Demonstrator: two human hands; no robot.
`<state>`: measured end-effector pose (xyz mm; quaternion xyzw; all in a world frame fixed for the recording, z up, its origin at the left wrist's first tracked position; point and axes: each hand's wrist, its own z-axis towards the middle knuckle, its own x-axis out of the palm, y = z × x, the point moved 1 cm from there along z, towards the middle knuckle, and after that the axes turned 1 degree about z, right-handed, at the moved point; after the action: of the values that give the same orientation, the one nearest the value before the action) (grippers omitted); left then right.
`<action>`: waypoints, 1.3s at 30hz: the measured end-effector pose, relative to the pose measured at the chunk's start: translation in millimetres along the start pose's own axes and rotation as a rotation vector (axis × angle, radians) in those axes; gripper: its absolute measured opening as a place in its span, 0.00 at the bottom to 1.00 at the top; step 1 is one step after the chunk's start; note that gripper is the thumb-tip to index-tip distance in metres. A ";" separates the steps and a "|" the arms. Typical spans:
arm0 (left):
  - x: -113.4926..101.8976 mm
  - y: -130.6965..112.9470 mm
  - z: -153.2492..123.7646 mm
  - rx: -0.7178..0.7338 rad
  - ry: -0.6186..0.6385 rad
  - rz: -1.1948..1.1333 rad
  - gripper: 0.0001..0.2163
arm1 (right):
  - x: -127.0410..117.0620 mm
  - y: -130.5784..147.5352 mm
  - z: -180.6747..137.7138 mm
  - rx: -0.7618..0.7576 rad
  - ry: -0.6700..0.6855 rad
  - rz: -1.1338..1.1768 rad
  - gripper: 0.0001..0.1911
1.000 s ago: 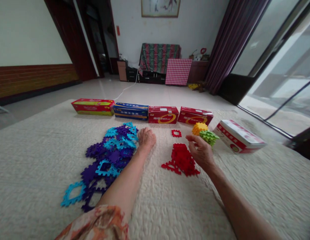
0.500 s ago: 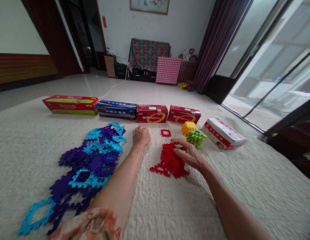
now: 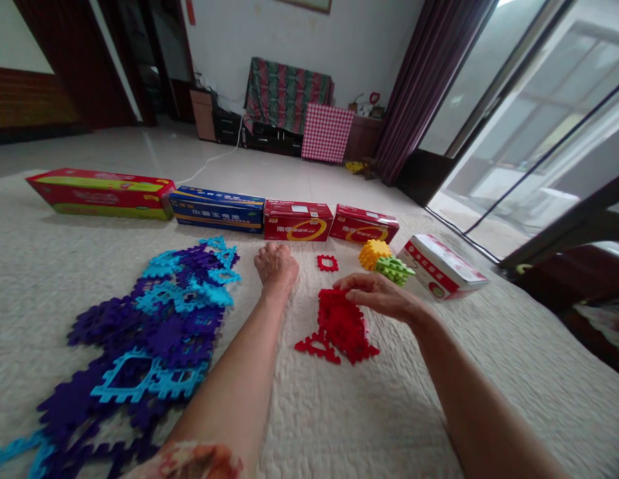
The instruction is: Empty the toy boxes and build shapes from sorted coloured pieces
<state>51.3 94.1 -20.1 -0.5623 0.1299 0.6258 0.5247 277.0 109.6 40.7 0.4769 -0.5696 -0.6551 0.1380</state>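
resting my open right hand [image 3: 382, 295] on the red interlocking tiles [image 3: 342, 324], gripping nothing. left hand [image 3: 275, 265] closed, holding nothing visible; purple and blue tiles [image 3: 160, 326] piled apart by colour.

The flowered sleeve [image 3: 190, 462], the left forearm [image 3: 229, 392] and the right forearm [image 3: 484, 412] run off the bottom edge, as do the purple and blue foam pieces [image 3: 64, 452]. The top edge cuts off the wall picture [image 3: 304, 2]. The red pieces [image 3: 342, 326] overlap too thickly to count, the green lump [image 3: 394, 270] hides part of the yellow lump [image 3: 373, 255], and the print on the boxes [image 3: 298, 221] is too small to read.
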 end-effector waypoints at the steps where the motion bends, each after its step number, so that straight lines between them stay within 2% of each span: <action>1: -1.1 2.2 0.9 0.017 0.013 -0.003 0.12 | -0.6 -0.8 -0.1 0.004 -0.016 0.007 0.11; 4: -6.0 14.6 2.9 0.094 0.065 0.000 0.13 | 1.2 -6.1 2.4 -0.035 -0.131 -0.010 0.12; 9: -12.6 31.9 2.9 0.340 0.151 0.009 0.14 | 12.9 -16.7 15.6 -0.058 -0.324 -0.008 0.15; 11: -12.6 30.2 1.7 0.322 0.137 0.019 0.14 | 16.8 -18.4 21.4 -0.053 -0.376 -0.019 0.15; 16: -10.0 15.7 0.4 0.134 0.065 0.069 0.12 | 18.7 -20.7 32.0 -0.072 -0.437 -0.138 0.16; 21: -11.8 15.3 5.5 0.138 0.081 0.048 0.12 | 13.9 -21.2 34.2 -0.047 -0.521 -0.453 0.13; 23: -12.6 16.2 6.7 0.142 0.076 0.056 0.12 | 11.4 -17.0 34.1 -0.015 -0.544 -0.542 0.16; 25: -13.4 15.9 6.8 0.142 0.074 0.065 0.12 | 9.5 -9.6 35.3 0.017 -0.491 -0.594 0.16; 28: -14.2 14.4 6.2 0.140 0.073 0.077 0.12 | 8.3 4.0 40.7 0.104 -0.338 -0.645 0.11; 31: -14.0 13.8 6.4 0.137 0.073 0.074 0.12 | 9.1 14.4 48.3 0.199 -0.223 -0.719 0.11; 36: -10.6 14.5 8.2 0.132 0.056 0.052 0.12 | 7.3 24.4 52.4 0.226 -0.119 -0.801 0.08; 39: -9.6 14.5 7.6 0.132 0.043 0.045 0.11 | -1.2 28.6 49.7 0.194 -0.117 -0.787 0.11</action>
<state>33.6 88.9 -15.7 -0.5367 0.1946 0.6153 0.5435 228.3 132.1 61.2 0.6311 -0.4095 -0.6273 -0.2014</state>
